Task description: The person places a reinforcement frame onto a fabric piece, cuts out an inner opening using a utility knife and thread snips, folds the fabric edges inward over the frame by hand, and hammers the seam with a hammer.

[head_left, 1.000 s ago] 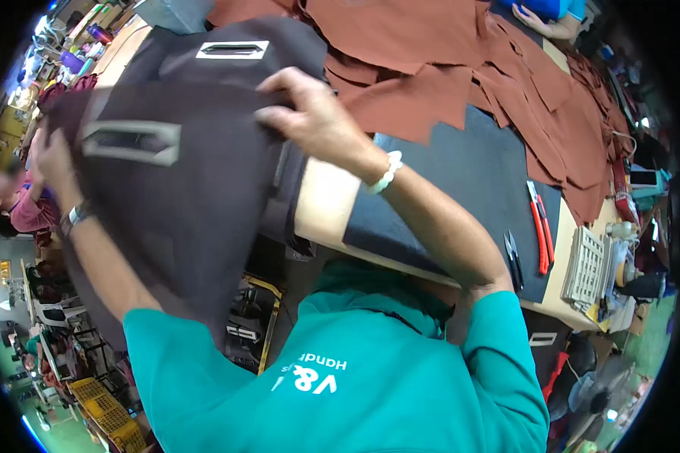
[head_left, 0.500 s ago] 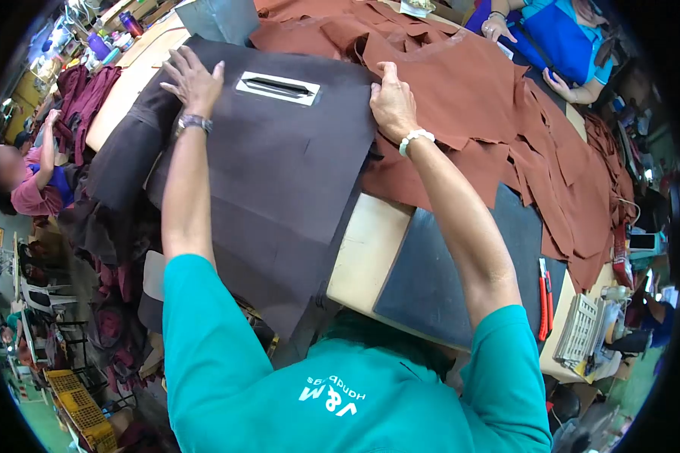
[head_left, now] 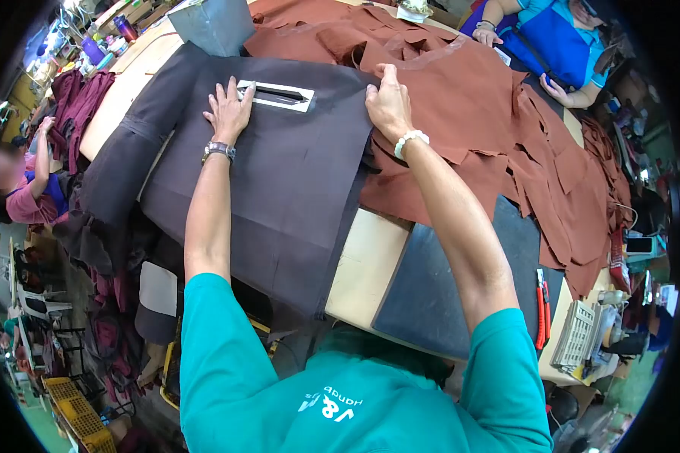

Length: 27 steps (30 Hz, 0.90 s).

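Reaching out in a teal shirt (head_left: 370, 411), with both bare arms stretched over a pale tabletop (head_left: 363, 268). Passing the right arm above a dark blue mat (head_left: 438, 287), with a red-handled cutter (head_left: 542, 311) on its right end and a slotted rack (head_left: 573, 332) near that. Working over a dark brown sheet (head_left: 264, 189), spread on the tabletop, with a dark folded bundle (head_left: 125, 162) along its left side. Resting the left hand (head_left: 230, 115) palm down on the sheet, fingers spread, thumb at the left end of a white frame (head_left: 279, 103) (slit darkly along its middle). Placing the right hand (head_left: 389, 106) half curled at the sheet's far right corner; cannot tell whether pinching the edge or only lying on it. Having, just beyond the right hand, an overlapping heap of reddish-brown pieces (head_left: 461, 98), and past the sheet's far left part a grey metal container (head_left: 213, 29). Facing, farther off at the right, a co-worker in blue (head_left: 555, 38), with one hand near the heap.
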Motion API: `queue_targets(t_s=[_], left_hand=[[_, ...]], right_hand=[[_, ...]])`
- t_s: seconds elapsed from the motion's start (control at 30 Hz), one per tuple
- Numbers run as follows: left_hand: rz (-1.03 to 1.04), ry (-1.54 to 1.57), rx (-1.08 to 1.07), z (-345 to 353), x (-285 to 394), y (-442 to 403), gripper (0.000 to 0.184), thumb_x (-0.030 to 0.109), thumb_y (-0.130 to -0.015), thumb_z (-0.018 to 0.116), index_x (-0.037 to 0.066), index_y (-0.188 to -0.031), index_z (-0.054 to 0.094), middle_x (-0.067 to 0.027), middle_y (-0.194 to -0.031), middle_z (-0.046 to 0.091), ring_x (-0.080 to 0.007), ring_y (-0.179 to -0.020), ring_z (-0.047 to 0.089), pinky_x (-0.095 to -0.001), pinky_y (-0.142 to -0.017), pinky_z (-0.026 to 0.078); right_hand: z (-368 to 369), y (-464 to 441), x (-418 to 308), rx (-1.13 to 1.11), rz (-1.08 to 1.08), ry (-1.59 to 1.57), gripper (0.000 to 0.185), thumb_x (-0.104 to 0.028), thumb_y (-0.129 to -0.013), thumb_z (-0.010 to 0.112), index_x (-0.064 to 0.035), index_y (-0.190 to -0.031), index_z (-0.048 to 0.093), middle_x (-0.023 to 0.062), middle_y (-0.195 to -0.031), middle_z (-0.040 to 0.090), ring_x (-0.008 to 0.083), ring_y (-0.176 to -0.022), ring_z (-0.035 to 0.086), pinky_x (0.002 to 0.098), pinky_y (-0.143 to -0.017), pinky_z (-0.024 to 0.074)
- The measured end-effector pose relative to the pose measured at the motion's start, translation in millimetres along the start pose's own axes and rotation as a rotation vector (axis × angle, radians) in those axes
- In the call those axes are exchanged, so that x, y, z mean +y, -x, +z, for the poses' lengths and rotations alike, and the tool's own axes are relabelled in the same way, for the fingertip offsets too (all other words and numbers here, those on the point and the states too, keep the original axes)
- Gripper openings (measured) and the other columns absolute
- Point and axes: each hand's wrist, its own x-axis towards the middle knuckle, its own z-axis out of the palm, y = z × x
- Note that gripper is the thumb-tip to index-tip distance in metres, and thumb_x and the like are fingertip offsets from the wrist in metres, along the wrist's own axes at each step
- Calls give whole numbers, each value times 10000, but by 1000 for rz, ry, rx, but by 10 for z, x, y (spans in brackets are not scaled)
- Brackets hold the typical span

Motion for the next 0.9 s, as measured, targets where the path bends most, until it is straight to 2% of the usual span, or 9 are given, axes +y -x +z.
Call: queue_targets(t_s=[0.23, 0.3, 0.37, 0.43, 0.53, 0.57, 0.63, 0.7, 0.9], left_hand=[[88, 52, 13, 109, -230, -352, 720, 617, -866, 390, 139, -1402, 332, -187, -1439, 312, -379, -1329, 280, -631, -1007, 241], [84, 40, 17, 101, -234, -401, 716, 610, -865, 405, 129, -1392, 344, -182, -1425, 336, -367, -1318, 305, -632, -998, 257], [77, -121, 182, 120, -159, -391, 714, 596, -858, 446, 106, -1371, 366, -197, -1398, 363, -385, -1303, 318, -650, -985, 255], [125, -164, 368, 139, -73, -349, 711, 594, -861, 443, 109, -1374, 363, -206, -1402, 352, -397, -1311, 295, -657, -993, 230], [225, -27, 360, -62, 306, 95, 684, 577, -874, 443, 121, -1379, 372, -199, -1424, 330, -405, -1326, 268, -652, -1008, 206], [223, 38, 227, -96, 424, 245, 752, 637, -826, 470, 139, -1383, 379, -189, -1448, 294, -398, -1341, 240, -656, -1019, 178], [251, -131, 2, -8, 527, 425, 828, 701, -775, 472, 162, -1395, 367, -181, -1473, 247, -387, -1369, 171, -653, -1034, 140], [203, -98, -24, 123, 520, 387, 872, 743, -747, 454, 179, -1404, 359, -181, -1487, 210, -379, -1388, 98, -652, -1042, 98], [185, -78, 17, 122, 576, 348, 900, 762, -726, 461, 148, -1381, 399, -201, -1475, 223, -395, -1378, 112, -657, -1038, 91]], right_hand=[[70, 85, 115, -23, -11, 11, 399, -155, -863, 535, -32, -1223, 414, 264, -1091, 592, 432, -1036, 552, 471, -883, 426], [3, 128, 79, -39, 52, -19, 394, -176, -871, 537, -36, -1218, 413, 239, -1005, 627, 430, -969, 577, 474, -834, 442], [-15, 168, 129, 1, 23, -35, 389, -183, -878, 531, -42, -1219, 406, 231, -952, 640, 436, -920, 588, 478, -803, 449], [-109, 261, 198, 11, -56, 101, 262, -193, -861, 549, -54, -1081, 518, 206, -855, 649, 410, -826, 609, 462, -732, 470], [-386, 631, 166, -135, -168, 120, 134, -183, -813, 587, -63, -851, 632, 170, -819, 655, 356, -773, 632, 428, -681, 487], [-413, 749, 155, -305, -139, 176, 139, -186, -810, 585, -76, -864, 651, 172, -836, 657, 357, -769, 630, 433, -690, 492], [-286, 1007, 187, -336, -295, 217, 161, -190, -811, 579, -71, -883, 659, 177, -836, 653, 358, -771, 628, 442, -695, 499], [-154, 1169, 73, -268, -359, 185, 167, -187, -805, 581, -45, -869, 643, 167, -841, 653, 361, -778, 627, 451, -699, 502], [118, 1094, -210, -313, -106, 355, 416, -139, -729, 553, 55, -1081, 446, 272, -812, 633, 410, -768, 641, 474, -686, 512]])
